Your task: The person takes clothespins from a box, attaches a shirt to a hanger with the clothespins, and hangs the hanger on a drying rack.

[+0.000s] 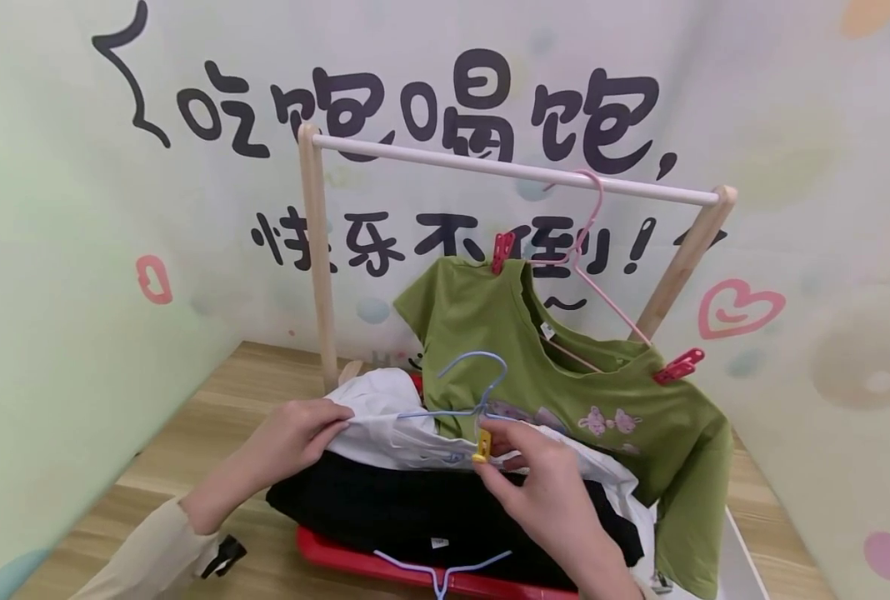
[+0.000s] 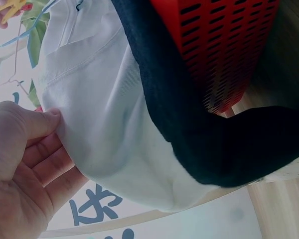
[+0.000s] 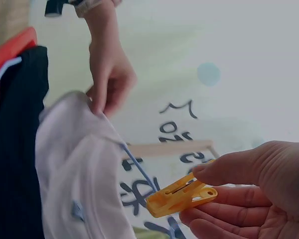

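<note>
My left hand (image 1: 306, 429) pinches the shoulder edge of a white shirt (image 2: 97, 99) between thumb and fingers. A blue hanger (image 1: 482, 392) sits in the shirt, its hook and upper arms showing above the neckline. Between the thumb and fingers of my right hand (image 1: 538, 475) is a yellow clothespin (image 3: 177, 195), held close to the hanger's middle. Behind the shirt, a green top (image 1: 482, 325) hangs on a pink hanger (image 1: 587, 242), with a red clothespin (image 1: 502, 252) on one shoulder and another red clothespin (image 1: 679, 367) on the other.
A wooden rack with a white rod (image 1: 452, 158) stands behind. Black cloth (image 1: 415, 504) lies over a red basket (image 2: 224, 45) below the white shirt. A second blue hanger (image 1: 442, 572) shows at the front. The table (image 1: 190, 450) extends left of the basket.
</note>
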### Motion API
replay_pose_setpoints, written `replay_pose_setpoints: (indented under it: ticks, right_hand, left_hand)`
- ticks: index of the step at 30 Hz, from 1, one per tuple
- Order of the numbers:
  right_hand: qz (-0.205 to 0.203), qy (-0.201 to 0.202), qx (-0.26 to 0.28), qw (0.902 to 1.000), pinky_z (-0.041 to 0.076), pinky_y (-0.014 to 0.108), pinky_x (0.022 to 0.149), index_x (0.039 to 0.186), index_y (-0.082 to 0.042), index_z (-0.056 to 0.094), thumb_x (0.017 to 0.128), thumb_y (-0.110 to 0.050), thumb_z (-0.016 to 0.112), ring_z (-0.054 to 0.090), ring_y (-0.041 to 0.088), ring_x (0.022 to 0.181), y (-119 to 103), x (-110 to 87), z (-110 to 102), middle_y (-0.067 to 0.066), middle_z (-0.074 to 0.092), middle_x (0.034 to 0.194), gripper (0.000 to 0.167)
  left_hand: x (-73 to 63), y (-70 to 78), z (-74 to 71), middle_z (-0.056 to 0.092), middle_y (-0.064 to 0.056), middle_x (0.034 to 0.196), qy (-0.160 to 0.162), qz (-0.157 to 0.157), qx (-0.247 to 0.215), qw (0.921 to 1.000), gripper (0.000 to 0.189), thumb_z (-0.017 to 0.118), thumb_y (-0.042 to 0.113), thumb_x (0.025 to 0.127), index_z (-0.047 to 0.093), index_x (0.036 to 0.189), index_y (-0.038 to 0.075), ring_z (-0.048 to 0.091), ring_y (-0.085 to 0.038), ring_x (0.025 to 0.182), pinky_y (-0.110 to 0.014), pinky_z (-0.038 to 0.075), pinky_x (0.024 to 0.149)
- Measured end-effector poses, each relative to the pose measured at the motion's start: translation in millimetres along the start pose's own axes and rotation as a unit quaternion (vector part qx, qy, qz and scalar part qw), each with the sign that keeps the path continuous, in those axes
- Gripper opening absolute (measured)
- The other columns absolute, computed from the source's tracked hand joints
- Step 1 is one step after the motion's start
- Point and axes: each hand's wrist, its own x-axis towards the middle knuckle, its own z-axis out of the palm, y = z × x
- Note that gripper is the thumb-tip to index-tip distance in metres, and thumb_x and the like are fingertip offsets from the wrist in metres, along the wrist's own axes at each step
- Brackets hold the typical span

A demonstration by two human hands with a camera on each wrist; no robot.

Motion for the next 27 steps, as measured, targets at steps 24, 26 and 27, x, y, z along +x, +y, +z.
replay_pose_setpoints:
  ticks: [24,26,27]
  right_hand:
    - [-0.142,0.035,0.019,0.989,0.049,0.026,0.067,0.099,-0.008,0.067,0.074,-0.01,0.078,0.064,0.013,0.079,-12.5,56.7,91.3,0.003,0.069,0.085,0.028]
    - [-0.148,0.042,0.008,0.988,0.048,0.028,0.066,0.096,-0.009,0.067,0.073,-0.011,0.079,0.063,0.014,0.077,-12.7,59.2,95.1,0.002,0.069,0.083,0.027]
    - [-0.15,0.043,0.007,0.9877,0.047,0.028,0.066,0.095,-0.009,0.068,0.072,-0.01,0.079,0.063,0.014,0.076,-12.9,60.3,96.7,0.002,0.069,0.081,0.026]
  left_hand:
    - [3.8,2.1,-2.3,0.068,-0.004,0.079,-0.025,-0.017,-0.004,0.9995,0.027,0.076,-0.011,0.064,0.068,0.086,0.002,0.06,-0.011,0.064,-0.027,0.051,0.058]
    - [3.0,2.0,-2.3,0.068,-0.003,0.079,-0.024,-0.016,-0.002,0.9996,0.026,0.075,-0.01,0.064,0.068,0.086,0.002,0.06,-0.011,0.064,-0.026,0.051,0.057]
    - [2.5,2.0,-2.4,0.068,-0.003,0.078,-0.022,-0.015,-0.001,0.9996,0.026,0.075,-0.01,0.065,0.068,0.086,0.003,0.059,-0.011,0.063,-0.026,0.05,0.057]
